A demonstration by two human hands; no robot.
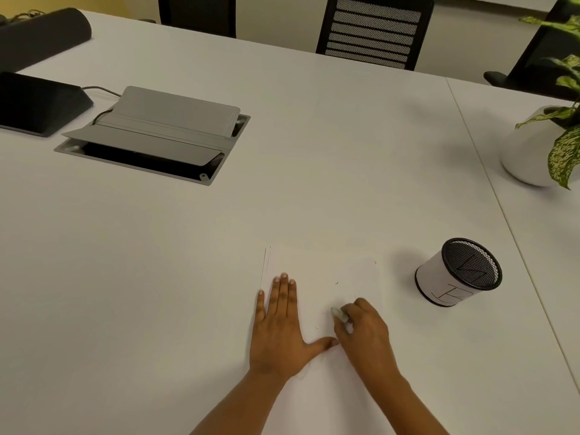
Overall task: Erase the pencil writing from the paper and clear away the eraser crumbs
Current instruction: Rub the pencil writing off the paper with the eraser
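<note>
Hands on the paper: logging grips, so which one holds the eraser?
The right hand pinches the small pale eraser; the left hand lies flat, fingers straight, on the white paper sheet.

Warm, dim, even indoor light; soft shadow falls left of mesh pen cup [458, 273]; wide-angle bending at frame edges.

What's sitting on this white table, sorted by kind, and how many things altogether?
paper sheet: 1
eraser, gripped in the right hand: 1
mesh cup: 1
potted plant: 1
black device: 2
cable hatch: 1
Total: 7
</note>
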